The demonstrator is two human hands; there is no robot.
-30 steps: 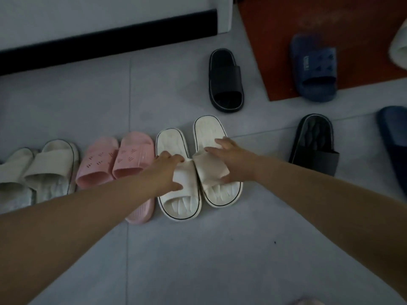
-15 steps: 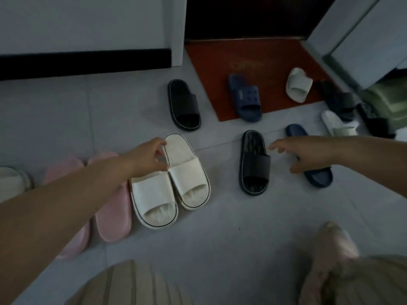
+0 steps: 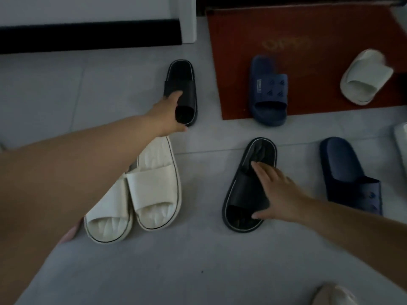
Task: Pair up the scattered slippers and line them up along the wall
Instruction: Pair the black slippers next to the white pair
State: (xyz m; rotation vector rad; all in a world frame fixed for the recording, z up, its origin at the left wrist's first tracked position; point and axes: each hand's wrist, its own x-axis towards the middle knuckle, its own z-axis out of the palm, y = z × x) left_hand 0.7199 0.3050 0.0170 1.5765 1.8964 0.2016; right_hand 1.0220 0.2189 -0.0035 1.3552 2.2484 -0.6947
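Left hand (image 3: 169,113) wraps the strap of far black slipper (image 3: 184,82), just left of mat (image 3: 308,29). Right hand (image 3: 277,194) lies spread, fingers straight, on near black slipper (image 3: 244,190), below mat.

Suggest: pinch both straps, lift not drag, join side by side, toes matched.

Vs 0.5 s back: left was at white pair (image 3: 152,188), right hovered bare.

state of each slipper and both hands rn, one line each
far black slipper: sole down, unpaired, gripped at its toe end by the left hand
near black slipper: sole down, unpaired, right hand laid over its strap, fingers spread
white pair: paired, side by side, touching, soles down
blue slipper on mat: sole down, unpaired, untouched
blue slipper on floor: sole down, unpaired, untouched
white slipper on mat: sole down, alone, untouched
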